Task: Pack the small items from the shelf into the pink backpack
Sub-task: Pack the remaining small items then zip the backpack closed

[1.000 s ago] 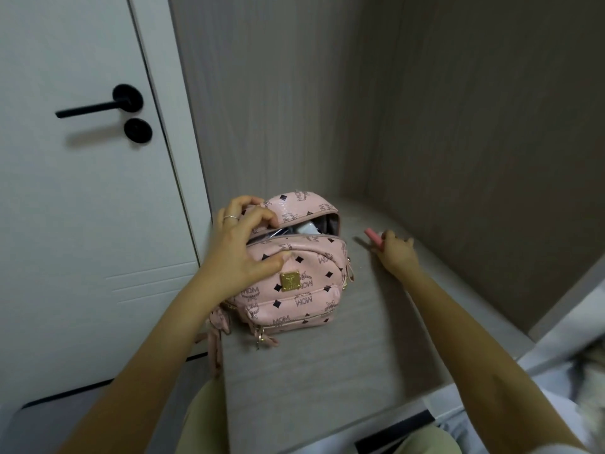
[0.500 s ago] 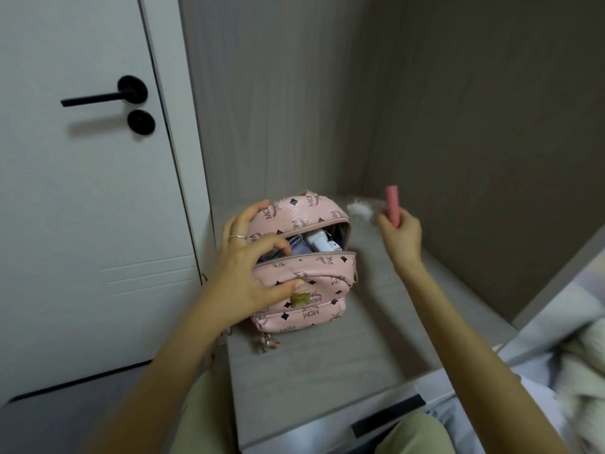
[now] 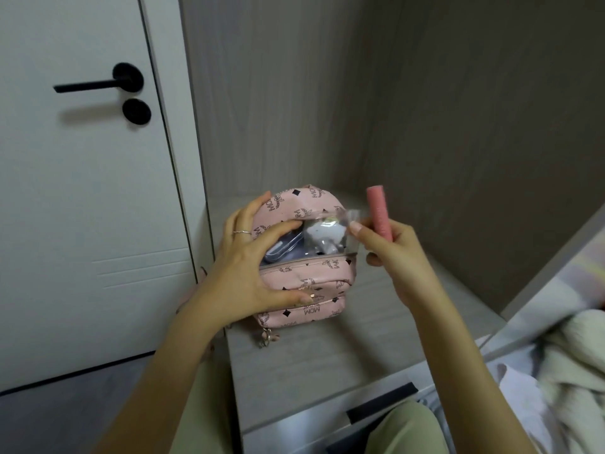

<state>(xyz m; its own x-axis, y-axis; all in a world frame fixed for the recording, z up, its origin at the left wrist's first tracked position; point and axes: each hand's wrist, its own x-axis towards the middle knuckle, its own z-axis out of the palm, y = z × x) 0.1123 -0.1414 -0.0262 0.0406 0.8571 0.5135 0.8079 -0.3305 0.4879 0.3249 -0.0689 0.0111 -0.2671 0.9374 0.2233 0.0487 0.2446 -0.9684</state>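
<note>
The pink backpack (image 3: 314, 283) with dark logo print stands on the grey shelf (image 3: 327, 348), its top zip open. My left hand (image 3: 252, 267) grips its left side, fingers over the top flap and thumb on the front pocket, spreading the opening. Inside lie a bluish flat item (image 3: 281, 250) and a white object in a clear plastic bag (image 3: 327, 237). My right hand (image 3: 396, 253) holds a pink tube (image 3: 379, 213) upright beside the opening and also pinches the clear bag's corner with its fingertips.
A white door with a black lever handle (image 3: 98, 85) stands at the left. Wood-grain walls enclose the shelf at the back and right. A dark slot handle (image 3: 379, 403) sits below the shelf's front edge. Bedding (image 3: 563, 365) lies at the lower right.
My right hand picked the pink tube off the shelf, then took the clear bag from the back and brought both to the backpack's opening. My left hand kept holding the bag open.
</note>
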